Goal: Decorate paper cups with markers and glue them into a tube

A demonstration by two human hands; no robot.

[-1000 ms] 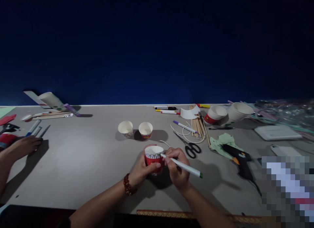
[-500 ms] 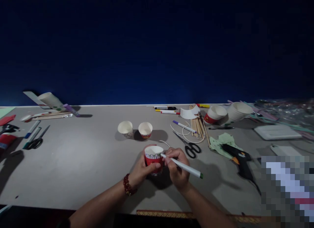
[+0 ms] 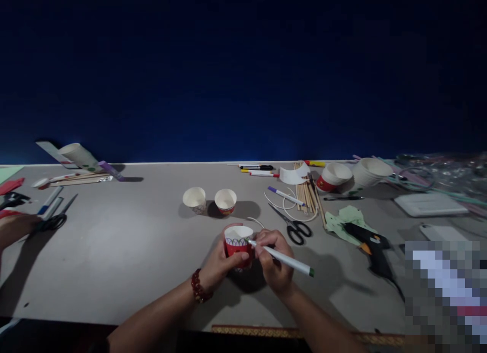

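Observation:
My left hand (image 3: 219, 264) is wrapped round a small red and white paper cup (image 3: 238, 240), holding it upright just above the grey table (image 3: 125, 251). A row of drawn arches runs below the cup's rim. My right hand (image 3: 273, 260) pinches a white marker with a green end (image 3: 284, 258), and its tip touches the cup's right side near the rim. Two more small paper cups (image 3: 195, 199) (image 3: 225, 201) stand side by side just beyond the held cup.
Black scissors (image 3: 293, 226), wooden sticks (image 3: 306, 192), several markers (image 3: 258, 169), cut paper cups (image 3: 335, 176) and a black glue gun (image 3: 370, 244) lie to the right. At the far left another person's hand (image 3: 15, 226) rests near scissors (image 3: 53, 220) and pens.
Another person's hand at the far left left the table, then came back at the left edge; scissors now lie where it rested. My hands, cup and marker have barely moved.

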